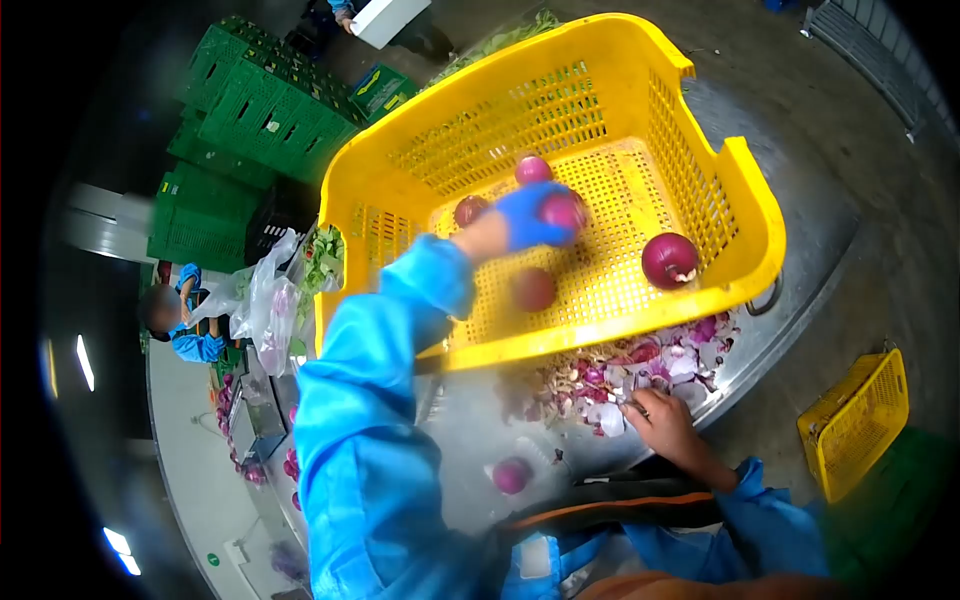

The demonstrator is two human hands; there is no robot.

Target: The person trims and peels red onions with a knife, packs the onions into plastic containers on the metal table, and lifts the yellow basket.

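Observation:
My left hand, in a blue glove, is inside the yellow basket, its fingers closed around a red onion. Close by in the basket lie a red onion behind the hand, another beside the wrist and a blurred one in front. A larger onion rests at the basket's right side. My bare right hand is low over a heap of onion skins on the metal table. Its fingers are curled together; what they hold is too small to make out.
A single onion sits on the metal table near my body. Green crates are stacked at the back left. A plastic bag and a person in blue are at left. Another yellow basket stands at right.

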